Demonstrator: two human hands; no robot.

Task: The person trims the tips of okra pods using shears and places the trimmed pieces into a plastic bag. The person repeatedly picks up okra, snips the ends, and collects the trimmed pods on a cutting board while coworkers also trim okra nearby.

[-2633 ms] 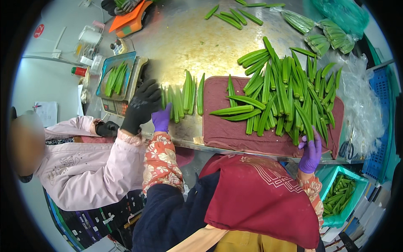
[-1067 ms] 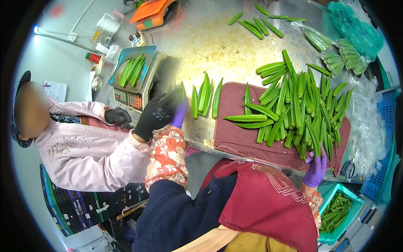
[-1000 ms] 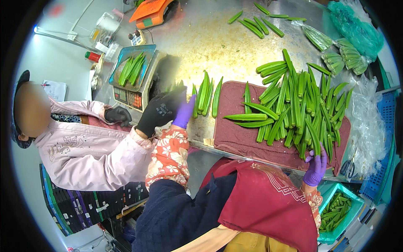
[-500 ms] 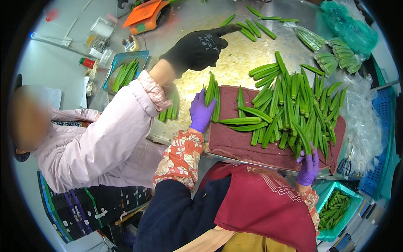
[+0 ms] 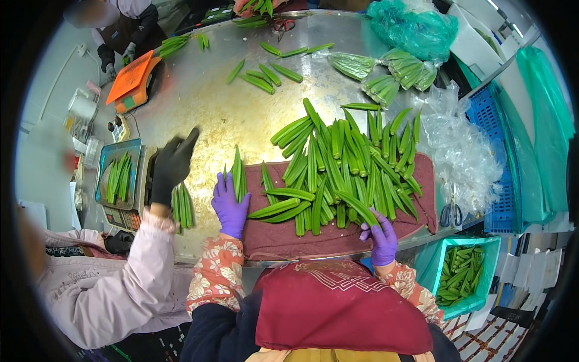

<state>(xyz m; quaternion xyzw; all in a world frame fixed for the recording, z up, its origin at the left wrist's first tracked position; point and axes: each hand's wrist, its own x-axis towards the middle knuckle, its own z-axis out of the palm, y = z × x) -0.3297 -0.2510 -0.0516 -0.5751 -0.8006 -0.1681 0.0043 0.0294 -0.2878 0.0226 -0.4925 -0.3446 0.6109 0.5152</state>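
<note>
A big heap of green okra pods (image 5: 344, 163) lies on a dark red towel (image 5: 283, 238) on a steel table (image 5: 211, 108). My left hand (image 5: 229, 202), in a purple glove, rests flat on the towel's left end, touching a small bunch of okra (image 5: 237, 175). My right hand (image 5: 380, 232), also purple-gloved, pinches a pod at the heap's near edge. A co-worker's black-gloved hand (image 5: 172, 166) reaches over the table just left of my left hand, above a few okra (image 5: 182, 205).
A scale with a teal tray of okra (image 5: 117, 178) stands at the left. An orange scale (image 5: 136, 81), loose pods (image 5: 262, 75), bagged okra (image 5: 392, 72), clear plastic bags (image 5: 458, 151), scissors (image 5: 449, 214), a blue crate (image 5: 491, 120) and a teal bin of okra (image 5: 461, 277) surround the work.
The co-worker's black-gloved hand reached far across the table, then drew back to the left near the scale. My left hand moved right onto the towel by the small bunch.
</note>
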